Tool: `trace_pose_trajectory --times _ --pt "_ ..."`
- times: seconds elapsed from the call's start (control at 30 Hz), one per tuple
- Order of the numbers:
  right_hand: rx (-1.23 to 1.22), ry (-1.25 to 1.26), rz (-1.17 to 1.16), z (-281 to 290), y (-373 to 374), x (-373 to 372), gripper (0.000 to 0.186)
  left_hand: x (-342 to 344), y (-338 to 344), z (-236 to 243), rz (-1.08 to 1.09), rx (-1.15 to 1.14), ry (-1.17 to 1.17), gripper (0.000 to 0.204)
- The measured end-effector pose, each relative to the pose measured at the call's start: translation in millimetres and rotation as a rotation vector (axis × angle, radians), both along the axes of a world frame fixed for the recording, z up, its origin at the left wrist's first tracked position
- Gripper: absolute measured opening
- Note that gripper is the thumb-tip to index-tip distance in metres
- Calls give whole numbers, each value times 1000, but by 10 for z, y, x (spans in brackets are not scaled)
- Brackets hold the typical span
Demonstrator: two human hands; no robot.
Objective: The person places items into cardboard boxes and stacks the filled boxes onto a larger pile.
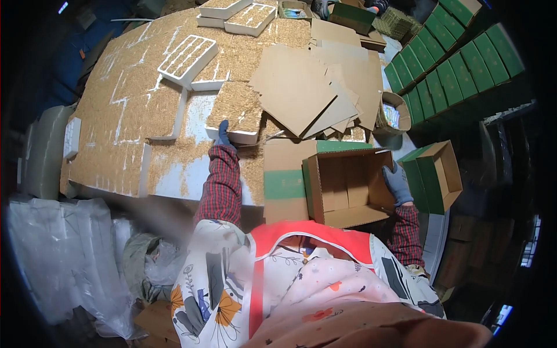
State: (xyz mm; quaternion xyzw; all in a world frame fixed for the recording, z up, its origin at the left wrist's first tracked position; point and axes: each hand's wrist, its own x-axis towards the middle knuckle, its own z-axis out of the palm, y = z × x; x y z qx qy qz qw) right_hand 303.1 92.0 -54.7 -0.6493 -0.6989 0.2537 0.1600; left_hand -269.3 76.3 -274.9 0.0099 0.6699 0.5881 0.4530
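My gloved left hand [223, 133] grips the near edge of a white foam tray [235, 107] heaped with tan shavings, with a cardboard edge just below it. My gloved right hand [396, 182] holds the right side of an open cardboard box [348, 180] with green outer panels. The box lies with its opening toward me and looks empty inside. A flattened-looking cardboard panel with a green band [284, 191] is beside its left side. Loose cardboard sheets [296, 87] are piled beyond the box, right of the tray.
Shaving-covered trays [116, 116] spread over the table, more stacked behind [249, 20]. Green boxes [455, 64] are stacked at right; another open box [435, 174] is beside mine. A round container [394, 113] holds packets. Plastic-wrapped bundles [58, 255] lie lower left. Another person's hands show at the top.
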Motion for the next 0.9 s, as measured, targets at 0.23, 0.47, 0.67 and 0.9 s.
trace_pose_trajectory --times 0.23,0.47,0.67,0.9 --pt "-92 206 -42 -380 -13 397 36 -41 -1746 1243 50 522 -551 63" --pt "-532 745 -115 282 -110 -93 75 339 -2228 2428 -8 497 -390 58" --pt "-454 783 -8 -138 45 -110 80 1170 -1515 3285 -525 338 -613 57" --pt "-673 1568 -221 318 -224 -564 27 1888 -636 3422 -1131 -23 -360 49"
